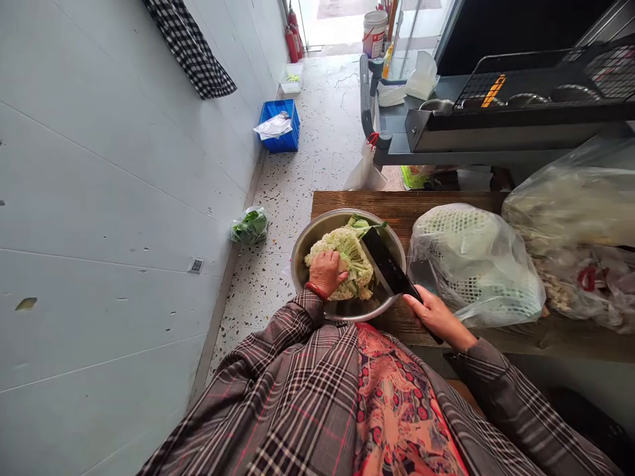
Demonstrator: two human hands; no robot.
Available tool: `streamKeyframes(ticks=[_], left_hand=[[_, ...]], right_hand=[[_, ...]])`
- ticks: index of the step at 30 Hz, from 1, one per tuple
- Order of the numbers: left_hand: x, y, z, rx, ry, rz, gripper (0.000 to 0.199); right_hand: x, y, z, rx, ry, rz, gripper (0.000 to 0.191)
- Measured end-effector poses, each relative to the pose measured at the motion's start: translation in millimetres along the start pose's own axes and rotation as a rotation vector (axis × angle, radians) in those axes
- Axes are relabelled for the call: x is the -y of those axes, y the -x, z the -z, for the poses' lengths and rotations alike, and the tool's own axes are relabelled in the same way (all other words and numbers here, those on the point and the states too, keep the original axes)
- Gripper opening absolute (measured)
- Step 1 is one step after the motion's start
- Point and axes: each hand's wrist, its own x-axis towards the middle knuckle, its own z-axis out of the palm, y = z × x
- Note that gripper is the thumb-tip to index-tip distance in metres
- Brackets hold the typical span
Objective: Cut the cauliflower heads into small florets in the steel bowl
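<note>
A metal bowl (pixel 299 250) rests on the left end of a wooden table, and a large head of cauliflower (pixel 358 259) lies in it. My left hand (pixel 326 274) is on the left part of the cauliflower, its fingers bent over and gripping it. In my right hand (pixel 436 316) is the handle of a cleaver (pixel 387 263) with a dark, broad blade. The blade slants over the right side of the bowl, its far end at the cauliflower's right edge. Green leaves (pixel 361 223) show behind the cauliflower at the bowl's far side.
On the wooden table (pixel 397 203), a plastic-wrapped basket (pixel 471 258) stands right of the bowl, with filled clear bags (pixel 575 205) farther right. Behind is a metal cart (pixel 397 125). Bagged greens (pixel 250 226) and a blue crate (pixel 288 140) stand on the floor by the left wall.
</note>
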Motion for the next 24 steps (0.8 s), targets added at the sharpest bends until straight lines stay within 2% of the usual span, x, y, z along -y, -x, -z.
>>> streamKeyframes(ticks=[5,8,10,17,21,24], left_hand=[[11.1,-11.0,15.8,0.035,-0.043,-0.127,0.043],[19.0,-13.4,21.4,0.059,-0.031,-0.241,0.044],[22.6,-9.0,21.2,0.05,-0.012,-0.258,0.047],[9.5,7.7,3.2,-0.063,0.089,0.046,0.068],[4.6,2.6,-10.4,-0.072,0.167,0.111,0.056],[7.0,1.3,-15.7,-0.074,0.199,0.1,0.051]], right_hand=[[8.3,17.8,7.8,-0.15,0.236,0.222,0.036],[12.4,21.3,9.4,-0.185,0.265,0.27,0.037],[11.5,20.3,8.1,-0.186,0.277,0.275,0.037],[2.5,10.1,-6.4,-0.146,0.338,0.289,0.036],[5.8,3.6,-8.4,-0.106,0.345,0.311,0.033],[14.5,2.5,-2.9,-0.116,0.34,0.342,0.033]])
